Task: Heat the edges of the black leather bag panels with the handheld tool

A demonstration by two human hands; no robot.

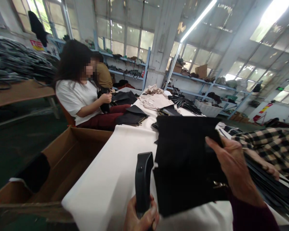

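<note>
Both bare hands are occupied: the left hand (141, 214), at the bottom edge, is wrapped around the lower part of a black, elongated, hard-shelled handheld tool (144, 179), whose lower end is hidden by the fingers and cut off by the frame. Its broad head points upward, and its underside is turned out of sight. Over the white-covered table (98, 160), just to the tool's right, the right hand (231, 157) pinches a black, flat, roughly rectangular piece of cloth-like material (183, 154) by its right side, thumb on the near face, the other fingers mostly hidden behind it. Whether tool and piece touch is hard to tell. A notch breaks the piece's left edge, and its dark surface hides whether it is one layer or several; a small, shiny metallic bit (220, 184) low on its right is too blurred to identify. Behind it, the piece partly covers dark stacked pieces (170, 110) on the table. At left, a brown open cardboard box (60, 154) has black cloth (35, 171) over its side. Beyond, a seated person in a white T-shirt (74, 96) partly hides another in mustard-brown (104, 75); at right, a person in a checked shirt (274, 147) is cut off by the frame.
</note>
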